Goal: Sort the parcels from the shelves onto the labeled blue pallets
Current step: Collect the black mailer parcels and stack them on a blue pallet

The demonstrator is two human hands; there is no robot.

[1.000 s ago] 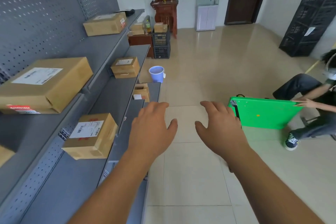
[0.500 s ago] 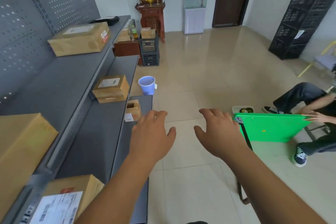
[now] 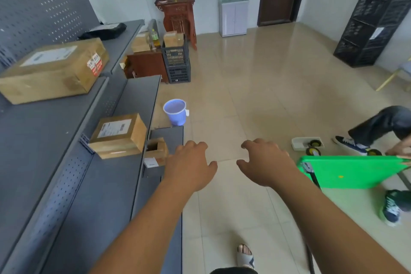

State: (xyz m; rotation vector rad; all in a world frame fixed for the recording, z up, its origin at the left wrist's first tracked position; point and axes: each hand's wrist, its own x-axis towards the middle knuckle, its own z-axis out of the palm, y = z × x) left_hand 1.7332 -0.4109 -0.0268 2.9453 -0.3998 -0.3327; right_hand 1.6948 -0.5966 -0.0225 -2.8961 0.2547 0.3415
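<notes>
The left grip (image 3: 190, 168) hovers palm down, fingers loosely bent and thumb spread, holding nothing. The right grip (image 3: 265, 162) mirrors it, thumb pointing toward thumb, and also holds nothing; pale floor tiles show in the gap between the two. Both bare forearms reach forward from the bottom edge.

A grey shelf unit (image 3: 106, 196) runs along the left side in three stepped tiers. The left grip hangs in front of the outer edge of its lowest tier. On that tier, just past the left grip's knuckles, sits a small open box (image 3: 156, 150); whether the fingers touch it cannot be told. One tier up, just beside that box, a medium parcel (image 3: 119, 134) with a white label lies near the tier's front edge. On the top tier, farther along, lies a large parcel (image 3: 53, 69) with a white label and red stickers. A black pouch (image 3: 104, 31) lies at that tier's far end.

On the floor just past the far end of the unit's lowest tier stands a lavender basket (image 3: 175, 111). Beyond it is a black crate (image 3: 176, 62). Well out from the unit, on the right grip's side, a second person (image 3: 382, 122) holds a green board (image 3: 353, 171) tilted.
</notes>
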